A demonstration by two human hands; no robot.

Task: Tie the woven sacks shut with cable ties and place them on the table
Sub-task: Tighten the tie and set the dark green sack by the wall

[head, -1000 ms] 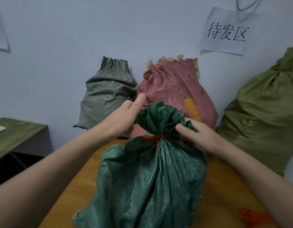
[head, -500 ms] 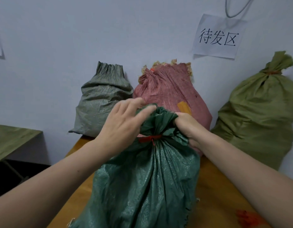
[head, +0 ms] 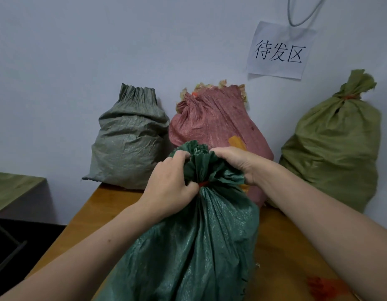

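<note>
A dark green woven sack (head: 194, 246) stands upright on the wooden table (head: 281, 242) in front of me. Its gathered neck is bound by a red cable tie (head: 203, 183). My left hand (head: 171, 187) grips the neck from the left, fingers curled into the bunched top. My right hand (head: 233, 161) grips the same bunched top from the right. Behind it, against the wall, stand a grey-green sack (head: 127, 144), a red sack (head: 216, 124) and an olive sack (head: 331, 144), each with a gathered top.
A bundle of red cable ties (head: 323, 287) lies on the table at the lower right. A paper sign (head: 279, 51) hangs on the wall above the sacks. A lower green surface (head: 12, 187) sits to the left, with a dark gap beside the table.
My left hand came down from open above the sack and closed on its neck. The right hand shifted up onto the bunched top. The view moved closer.
</note>
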